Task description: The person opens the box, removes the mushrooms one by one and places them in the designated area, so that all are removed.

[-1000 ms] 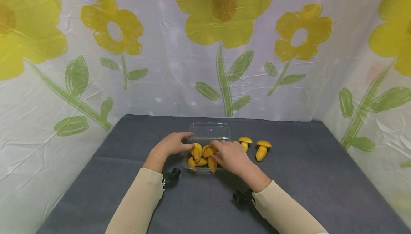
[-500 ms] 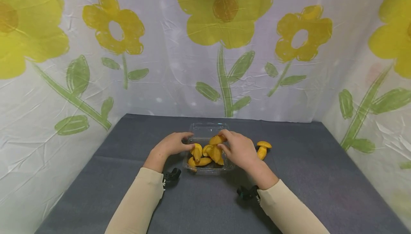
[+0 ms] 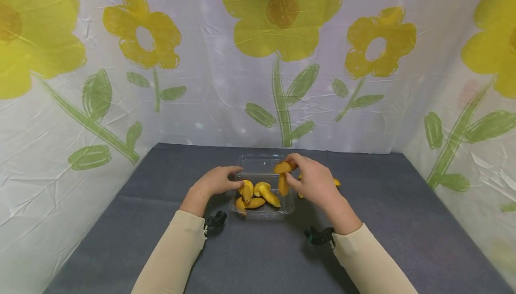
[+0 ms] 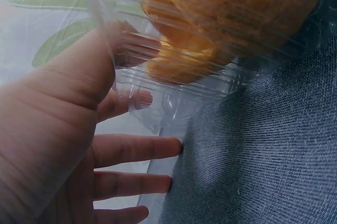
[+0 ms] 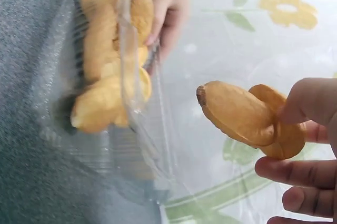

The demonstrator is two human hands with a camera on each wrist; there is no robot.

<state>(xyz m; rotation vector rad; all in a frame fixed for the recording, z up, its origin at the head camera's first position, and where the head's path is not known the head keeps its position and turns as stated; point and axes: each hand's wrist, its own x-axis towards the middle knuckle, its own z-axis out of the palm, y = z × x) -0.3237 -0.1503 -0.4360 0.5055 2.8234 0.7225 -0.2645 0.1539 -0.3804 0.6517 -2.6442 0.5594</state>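
A clear plastic clamshell box [image 3: 262, 215] holds several yellow mushrooms [image 3: 268, 194] that lie at its left and middle. At its left rear corner my left hand [image 3: 217, 181] holds the box, thumb over the rim and the index finger by the hinge; the other fingers spread straight in the left wrist view. My right hand [image 3: 316, 181] pinches a mushroom [image 5: 237, 113] by its cap between thumb and index finger. That mushroom hangs stem down above the box's right side in the head view, apart from the others.
The box's lid [image 3: 260, 163] lies folded back behind it. To the right on the dark tablecloth [image 3: 383, 222], more yellow mushrooms [image 3: 336, 182] are partly hidden by the right hand. A flower-printed white curtain [image 3: 201, 119] surrounds the table.
My right hand has lifted a mushroom out from among those in the box and carried it up and to the right. The left hand has stayed at the box.
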